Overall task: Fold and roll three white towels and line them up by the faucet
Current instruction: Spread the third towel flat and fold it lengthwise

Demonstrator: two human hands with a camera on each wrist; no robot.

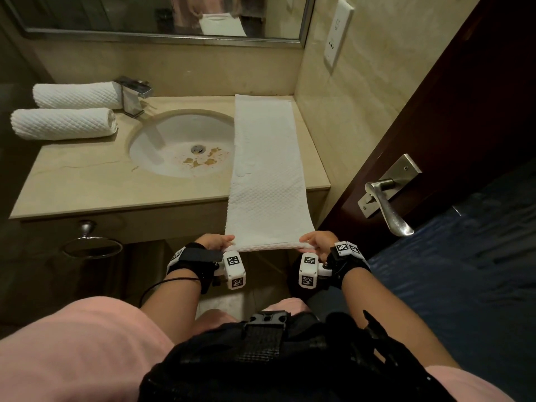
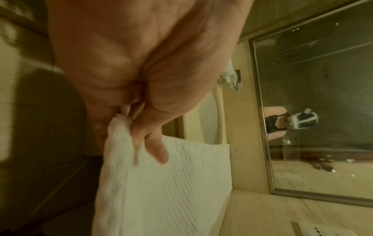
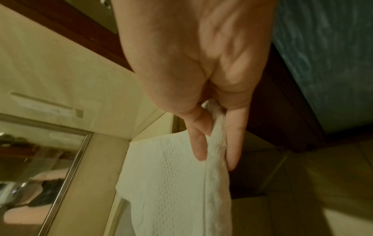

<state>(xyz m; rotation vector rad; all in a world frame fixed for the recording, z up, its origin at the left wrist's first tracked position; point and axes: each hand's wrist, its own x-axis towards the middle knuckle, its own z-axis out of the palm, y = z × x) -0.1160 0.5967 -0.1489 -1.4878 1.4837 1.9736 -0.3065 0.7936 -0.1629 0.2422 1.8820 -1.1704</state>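
A long folded white towel (image 1: 266, 169) lies along the right side of the counter (image 1: 87, 184) and hangs off its front edge. My left hand (image 1: 216, 242) pinches its near left corner and my right hand (image 1: 317, 242) pinches its near right corner. In the left wrist view my fingers (image 2: 155, 146) clamp the towel's edge (image 2: 161, 183); the right wrist view shows my fingers (image 3: 198, 143) on either side of the towel's hem (image 3: 181, 183). Two rolled white towels (image 1: 77, 95) (image 1: 63, 123) lie side by side left of the faucet (image 1: 134, 95).
A round sink basin (image 1: 182, 143) with brown stains sits mid-counter. A mirror (image 1: 162, 15) hangs above, a wall socket plate (image 1: 338, 36) at the right. A dark door with a metal handle (image 1: 385, 204) stands close on the right. A towel ring (image 1: 91, 245) hangs under the counter.
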